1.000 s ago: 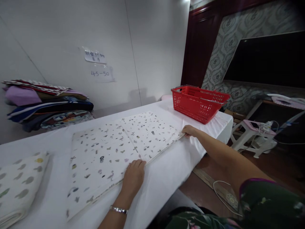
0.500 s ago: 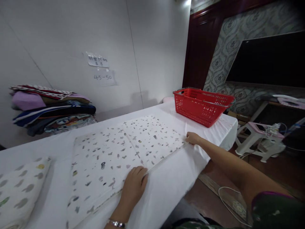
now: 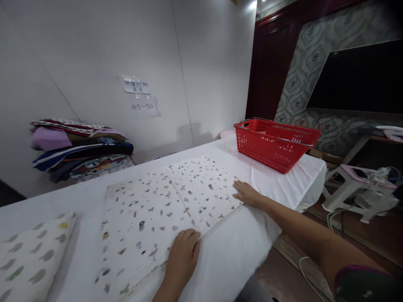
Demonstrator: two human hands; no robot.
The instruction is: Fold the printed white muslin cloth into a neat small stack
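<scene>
A white cloth printed with small plants, birds and other shapes (image 3: 157,209) lies flat and folded on the table, a crease running across its middle. My left hand (image 3: 184,256) rests on its near edge beside the crease, fingers close together and laid on the fabric, thumb at the edge. At the cloth's right end, my right hand (image 3: 248,193) lies palm down with its fingers spread over the corner. To the left sits another folded white cloth with larger grey-green shapes (image 3: 34,251).
A red plastic basket (image 3: 273,147) stands at the table's far right. Behind the table's left side is a stack of folded fabrics (image 3: 82,147). The table's white cover (image 3: 220,256) hangs over the near edge. A stool with cables (image 3: 362,180) stands to the right.
My right hand has let go of the cloth's right corner, moved slightly left and flattened on it with fingers spread. My left hand stays at the near edge. The view has shifted slightly.
</scene>
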